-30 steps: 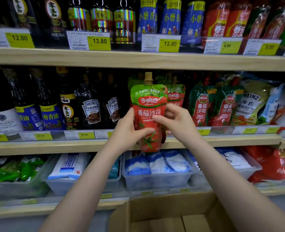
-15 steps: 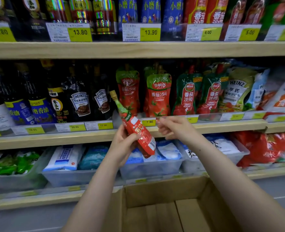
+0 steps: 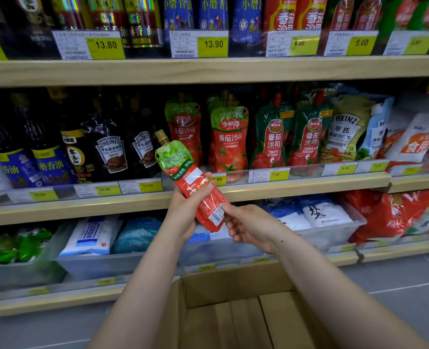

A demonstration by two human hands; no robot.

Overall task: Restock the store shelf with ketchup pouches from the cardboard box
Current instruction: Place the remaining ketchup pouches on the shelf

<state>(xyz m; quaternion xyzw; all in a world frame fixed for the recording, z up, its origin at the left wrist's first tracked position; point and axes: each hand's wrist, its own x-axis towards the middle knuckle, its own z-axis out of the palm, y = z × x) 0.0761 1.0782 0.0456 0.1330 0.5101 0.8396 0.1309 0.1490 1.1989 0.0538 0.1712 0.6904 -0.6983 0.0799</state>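
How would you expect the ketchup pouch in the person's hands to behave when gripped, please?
The ketchup pouch is probably soft: its film creases under the left hand. The glossy wrapper may be slippery. It likely sags unsupported, since the right hand pinches its base.

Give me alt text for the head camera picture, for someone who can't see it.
A person's left hand grips a tilted red and green ketchup pouch before a store shelf, the right hand pinching its lower end. More ketchup pouches stand on the shelf behind; an open cardboard box sits below.
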